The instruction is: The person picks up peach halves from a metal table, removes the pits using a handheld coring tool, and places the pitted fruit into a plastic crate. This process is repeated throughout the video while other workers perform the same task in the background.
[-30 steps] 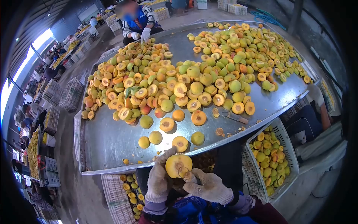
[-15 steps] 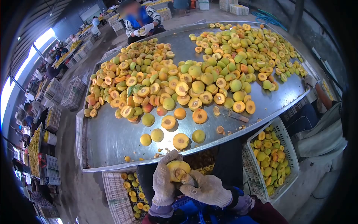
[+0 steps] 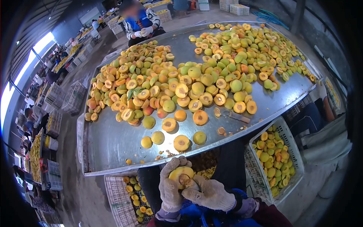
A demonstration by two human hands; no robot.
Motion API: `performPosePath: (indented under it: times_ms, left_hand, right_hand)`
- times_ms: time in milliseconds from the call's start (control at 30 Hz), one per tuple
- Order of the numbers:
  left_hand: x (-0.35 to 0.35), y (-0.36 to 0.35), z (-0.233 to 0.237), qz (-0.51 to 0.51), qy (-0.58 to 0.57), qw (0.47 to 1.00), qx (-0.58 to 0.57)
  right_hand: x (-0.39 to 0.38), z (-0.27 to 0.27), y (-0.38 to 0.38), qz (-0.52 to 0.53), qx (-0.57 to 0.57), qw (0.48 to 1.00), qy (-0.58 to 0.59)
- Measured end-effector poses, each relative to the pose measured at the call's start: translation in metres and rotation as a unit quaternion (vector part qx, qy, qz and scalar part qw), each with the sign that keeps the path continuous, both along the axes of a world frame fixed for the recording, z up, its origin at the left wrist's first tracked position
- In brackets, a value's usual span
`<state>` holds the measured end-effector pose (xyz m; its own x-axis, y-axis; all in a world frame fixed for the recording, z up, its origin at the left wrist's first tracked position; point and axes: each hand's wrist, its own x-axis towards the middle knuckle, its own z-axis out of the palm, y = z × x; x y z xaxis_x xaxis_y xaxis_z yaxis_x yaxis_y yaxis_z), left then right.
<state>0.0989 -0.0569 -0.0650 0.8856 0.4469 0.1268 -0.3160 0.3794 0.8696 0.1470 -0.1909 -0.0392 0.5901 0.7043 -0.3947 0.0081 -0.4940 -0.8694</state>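
Note:
My left hand (image 3: 171, 187), in a knitted glove, is wrapped round a yellow halved fruit (image 3: 180, 176) just below the table's front edge. The fruit's cut face, with the brown pit area, is turned up. My right hand (image 3: 211, 193), also gloved, is closed against the fruit's lower right side; a small tool seems to be in its fingers, mostly hidden. On the metal table (image 3: 109, 147) lie many halved fruits (image 3: 181, 143), the nearest just beyond my hands. A knife with a wooden handle (image 3: 239, 117) rests on the table to the right.
A white crate (image 3: 300, 166) of fruit stands at the right, another crate (image 3: 117, 196) at the lower left. A co-worker (image 3: 140, 22) sits across the table; another person's arm (image 3: 326, 102) shows at the right edge. Crates and people line the left background.
The fruit and my left hand have tilted slightly, with more of the cut face showing. The co-worker's hands across the table have shifted. The view has moved slightly.

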Motion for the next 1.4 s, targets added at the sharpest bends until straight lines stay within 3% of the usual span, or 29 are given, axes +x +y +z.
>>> performPosePath:
  times_ms: [67, 200, 233, 267, 300, 400, 500, 733, 800, 933, 1033, 1100, 1333, 1400]
  left_hand:
    - [0.001, 0.000, 0.009, 0.011, 0.027, 0.997, 0.072]
    - [0.002, 0.009, 0.025, -0.039, 0.098, 0.989, 0.104]
    - [0.005, 0.005, 0.029, -0.007, 0.095, 0.979, 0.181]
    - [0.008, 0.002, 0.031, 0.025, 0.089, 0.962, 0.258]
    - [0.008, 0.002, 0.030, 0.022, 0.088, 0.962, 0.259]
    - [0.010, 0.001, 0.028, -0.025, 0.090, 0.976, 0.198]
    - [0.014, 0.001, 0.019, -0.085, 0.054, 0.994, -0.029]
    - [0.014, -0.019, 0.009, -0.053, 0.004, 0.995, 0.088]
    - [0.013, -0.024, 0.008, -0.040, 0.006, 0.994, 0.098]
    - [0.016, -0.027, 0.014, -0.045, 0.055, 0.983, 0.168]
    - [0.018, -0.027, 0.010, -0.056, 0.066, 0.982, 0.166]
    - [0.018, -0.027, 0.007, -0.054, 0.053, 0.980, 0.181]
    - [0.026, -0.032, 0.037, -0.025, 0.096, 0.930, 0.353]
    - [0.030, -0.021, 0.045, -0.185, 0.195, 0.919, 0.287]
  right_hand:
    - [-0.001, -0.002, 0.001, 0.007, 0.029, 0.998, 0.054]
    - [-0.001, -0.005, -0.005, 0.019, 0.096, 0.975, 0.199]
    - [-0.001, -0.005, -0.008, 0.018, 0.097, 0.975, 0.200]
    - [0.001, -0.006, -0.012, 0.004, 0.152, 0.949, 0.276]
    - [0.001, -0.006, -0.015, -0.012, 0.206, 0.914, 0.349]
    - [0.000, -0.006, -0.018, -0.013, 0.224, 0.899, 0.375]
    - [0.001, 0.012, -0.016, -0.047, 0.140, 0.942, 0.302]
    - [0.001, 0.006, -0.027, -0.089, 0.126, 0.953, 0.260]
    - [0.001, 0.002, -0.029, -0.055, 0.059, 0.987, 0.136]
    - [0.001, -0.008, -0.037, -0.050, 0.094, 0.978, 0.180]
    - [0.000, -0.012, -0.042, -0.051, 0.134, 0.985, 0.092]
    - [0.006, -0.005, -0.047, -0.058, 0.182, 0.934, 0.302]
    - [0.010, -0.015, -0.060, -0.025, 0.261, 0.894, 0.363]
    - [0.013, -0.011, -0.065, -0.030, 0.209, 0.872, 0.440]
